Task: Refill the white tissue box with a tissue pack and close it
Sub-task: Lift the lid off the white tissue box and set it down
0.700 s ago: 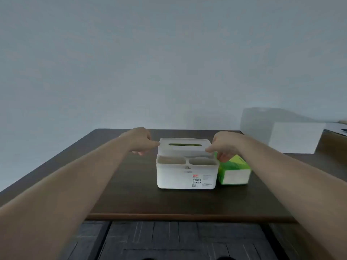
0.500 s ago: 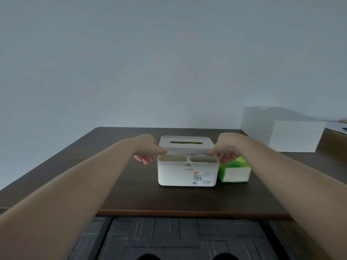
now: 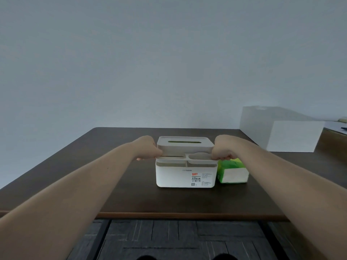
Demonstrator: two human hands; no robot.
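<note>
On table (image 3: pixel 116 184), one tissue box (image 3: pixel 185 175), one tissue pack (image 3: pixel 232 171), two hands

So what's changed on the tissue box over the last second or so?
Both hands, left hand and right hand, shifted from the lid's top edges to grip its sides, and the lid has come up off the white tissue box, a gap now showing. The box and the green tissue pack beside it stayed put on the table.

It looked like a plain office or study room: a dark wooden table (image 3: pixel 75 184) stood against a bare pale wall (image 3: pixel 169 62), a white box (image 3: pixel 281 132) at its corner, grey carpet tiles (image 3: pixel 178 239) below.
</note>
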